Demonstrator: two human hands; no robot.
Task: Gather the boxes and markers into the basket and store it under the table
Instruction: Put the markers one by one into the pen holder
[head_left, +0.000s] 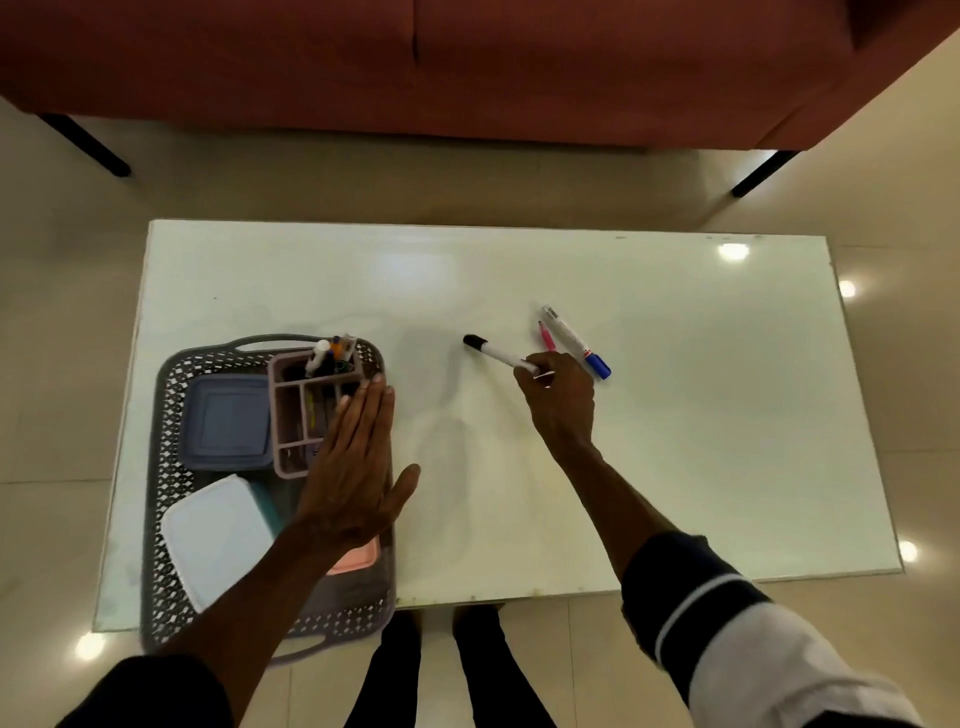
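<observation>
A grey perforated basket (171, 415) sits on the left of the white table (675, 441). Inside it lie a blue-lidded box (226, 421), a white-lidded box (215, 535), a pink box (353, 561) partly under my arm, and a mauve divided organizer (298, 405) with several pens standing in its far compartment. My left hand (353, 467) hovers flat and open over the basket's right rim. My right hand (558, 397) grips a black-capped white marker (488, 351). A blue-capped marker (574, 340) and a pink marker (545, 336) lie just beyond that hand.
A red sofa (467, 67) on black legs stands beyond the table's far edge. Beige tiled floor (52, 312) surrounds the table. My legs (441, 670) are at the near edge, beside the basket's overhanging near handle.
</observation>
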